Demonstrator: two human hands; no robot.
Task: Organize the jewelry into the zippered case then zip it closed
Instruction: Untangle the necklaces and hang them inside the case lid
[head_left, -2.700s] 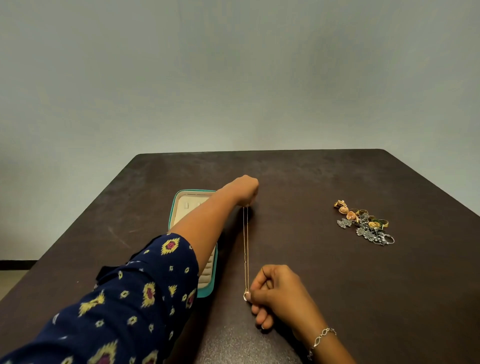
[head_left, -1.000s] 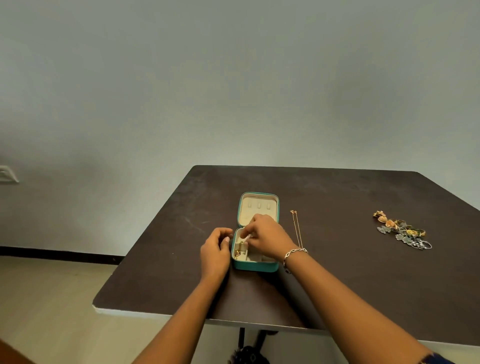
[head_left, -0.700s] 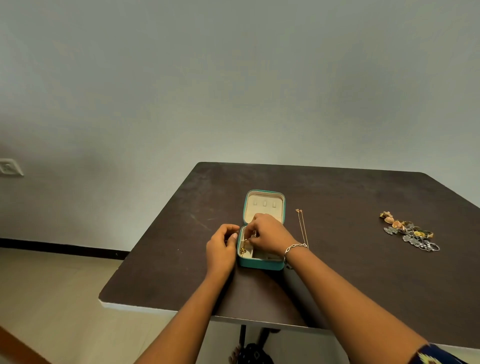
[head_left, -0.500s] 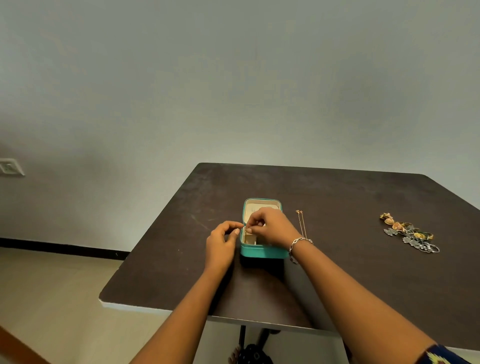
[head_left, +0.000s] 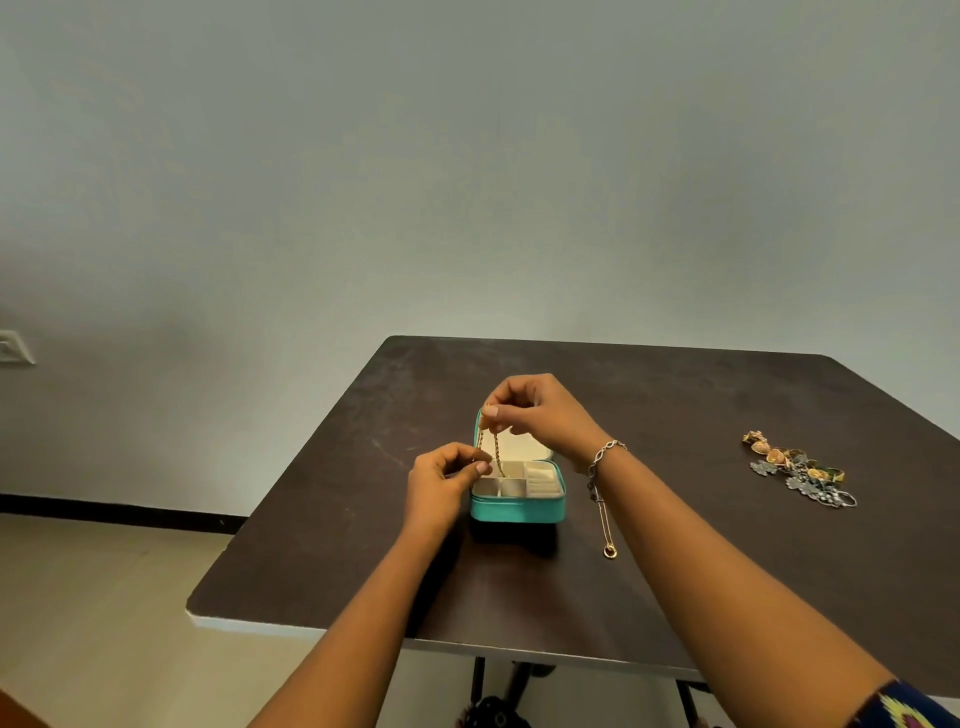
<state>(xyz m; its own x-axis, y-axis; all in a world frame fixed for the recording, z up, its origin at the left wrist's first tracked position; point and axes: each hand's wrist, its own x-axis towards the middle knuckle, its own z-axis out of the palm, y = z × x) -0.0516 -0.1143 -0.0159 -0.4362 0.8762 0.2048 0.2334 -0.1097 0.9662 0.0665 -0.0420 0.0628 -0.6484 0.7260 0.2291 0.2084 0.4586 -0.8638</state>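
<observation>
A small teal zippered case (head_left: 517, 510) lies open on the dark table (head_left: 675, 545), its cream compartments showing. My right hand (head_left: 540, 413) is raised above the case and pinches the top of a gold chain (head_left: 496, 452). The chain hangs in a loop down toward the case. My left hand (head_left: 447, 483), at the case's left edge, pinches the chain's lower end. A thin gold necklace with a ring pendant (head_left: 605, 525) lies on the table right of the case, partly under my right wrist. A pile of loose jewelry (head_left: 797, 467) lies at the far right.
The table's near edge (head_left: 415, 642) runs below my forearms, with table legs and a dark object beneath. Left of the table is bare floor and a plain wall with a socket (head_left: 13, 348).
My right hand has risen from inside the case, lifting a gold chain out of it. My left hand has taken hold of the chain's lower end. The lid stands more open than half a second ago.
</observation>
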